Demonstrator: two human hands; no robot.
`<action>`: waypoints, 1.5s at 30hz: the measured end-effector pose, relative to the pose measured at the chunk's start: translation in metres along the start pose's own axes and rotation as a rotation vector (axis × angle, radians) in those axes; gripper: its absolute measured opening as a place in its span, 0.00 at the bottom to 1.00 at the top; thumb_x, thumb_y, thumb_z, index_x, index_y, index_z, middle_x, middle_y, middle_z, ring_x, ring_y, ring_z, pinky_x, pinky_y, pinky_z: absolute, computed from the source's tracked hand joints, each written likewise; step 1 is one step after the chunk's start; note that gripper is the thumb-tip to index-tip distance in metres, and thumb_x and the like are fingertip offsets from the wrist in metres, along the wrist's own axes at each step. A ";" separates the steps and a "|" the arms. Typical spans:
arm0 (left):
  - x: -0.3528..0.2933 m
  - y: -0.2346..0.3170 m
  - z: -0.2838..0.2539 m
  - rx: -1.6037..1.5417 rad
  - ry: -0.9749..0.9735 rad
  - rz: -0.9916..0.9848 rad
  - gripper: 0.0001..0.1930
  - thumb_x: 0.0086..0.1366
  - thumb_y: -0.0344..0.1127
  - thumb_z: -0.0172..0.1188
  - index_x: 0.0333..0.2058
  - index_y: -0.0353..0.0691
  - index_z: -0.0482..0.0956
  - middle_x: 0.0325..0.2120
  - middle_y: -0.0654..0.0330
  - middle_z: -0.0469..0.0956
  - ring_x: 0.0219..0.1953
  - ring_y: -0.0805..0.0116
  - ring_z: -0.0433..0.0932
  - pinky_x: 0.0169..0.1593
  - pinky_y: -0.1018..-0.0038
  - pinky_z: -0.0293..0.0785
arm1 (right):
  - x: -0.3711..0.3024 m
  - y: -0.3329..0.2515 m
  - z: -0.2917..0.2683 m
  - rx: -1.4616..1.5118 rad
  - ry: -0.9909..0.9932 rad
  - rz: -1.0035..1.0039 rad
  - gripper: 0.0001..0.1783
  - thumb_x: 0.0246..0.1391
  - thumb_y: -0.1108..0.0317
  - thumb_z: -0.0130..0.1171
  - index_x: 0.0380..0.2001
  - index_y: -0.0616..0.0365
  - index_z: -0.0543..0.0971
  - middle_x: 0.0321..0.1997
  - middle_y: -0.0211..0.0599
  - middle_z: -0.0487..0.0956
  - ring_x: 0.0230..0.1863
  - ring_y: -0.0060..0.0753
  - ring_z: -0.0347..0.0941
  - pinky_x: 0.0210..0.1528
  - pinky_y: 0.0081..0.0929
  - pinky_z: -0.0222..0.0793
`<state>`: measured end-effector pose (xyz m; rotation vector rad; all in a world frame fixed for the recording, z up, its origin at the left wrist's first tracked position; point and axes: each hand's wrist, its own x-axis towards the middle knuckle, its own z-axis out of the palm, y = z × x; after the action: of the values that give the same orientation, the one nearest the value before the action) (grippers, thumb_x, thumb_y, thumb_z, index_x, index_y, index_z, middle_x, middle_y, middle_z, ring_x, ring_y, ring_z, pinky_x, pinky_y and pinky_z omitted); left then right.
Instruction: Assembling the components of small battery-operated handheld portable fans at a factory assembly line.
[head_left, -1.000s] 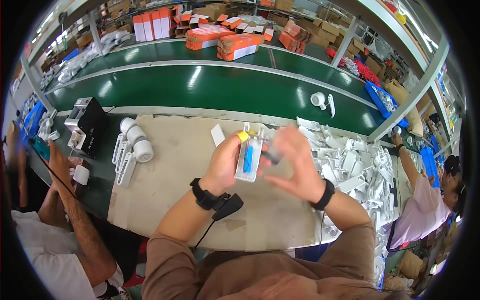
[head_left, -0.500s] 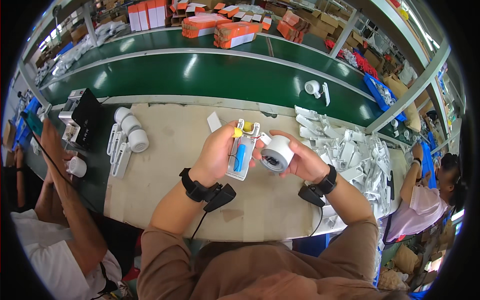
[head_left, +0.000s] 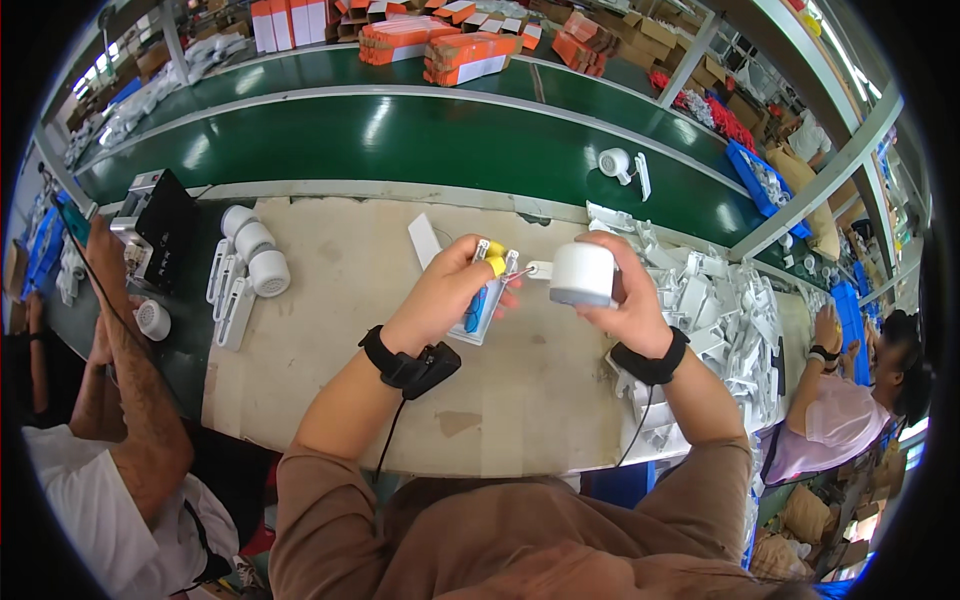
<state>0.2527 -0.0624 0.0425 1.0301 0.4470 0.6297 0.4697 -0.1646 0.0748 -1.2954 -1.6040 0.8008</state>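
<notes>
My left hand (head_left: 437, 292) is closed round a white plastic housing (head_left: 491, 318), an open tray-like part with a blue cylinder (head_left: 474, 312) and wires inside. Yellow caps cover my thumb and a fingertip beside the housing's forked upper end. In my right hand (head_left: 637, 305) is a white round lamp head (head_left: 582, 273), upright, its grey rim facing down. Its short white arm (head_left: 540, 270) points at the housing, and thin red wires run between the two. A flat white cover (head_left: 424, 240) lies on the board just beyond my left hand.
At right lies a large heap of white plastic parts (head_left: 710, 320). Several finished-looking lamps (head_left: 268, 272) stand at left, near a black device (head_left: 165, 230). Beyond the board runs a green conveyor (head_left: 420, 135) with one lamp (head_left: 615, 163). Co-workers sit on both sides.
My right hand has turned the lamp head from its open underside showing to upright and moved it slightly right, away from the housing. The housing has tilted in my left hand.
</notes>
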 end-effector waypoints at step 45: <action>-0.008 -0.012 0.016 0.446 0.029 0.071 0.11 0.55 0.31 0.53 0.36 0.32 0.68 0.23 0.58 0.74 0.22 0.73 0.72 0.26 0.76 0.69 | -0.003 -0.006 -0.021 -0.834 0.046 -0.663 0.36 0.29 0.75 0.70 0.49 0.52 0.70 0.53 0.42 0.70 0.52 0.46 0.70 0.50 0.33 0.71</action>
<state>0.2599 -0.0826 0.0397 1.4661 0.5945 0.6226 0.4863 -0.1702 0.0878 -1.1476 -2.2428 -0.3515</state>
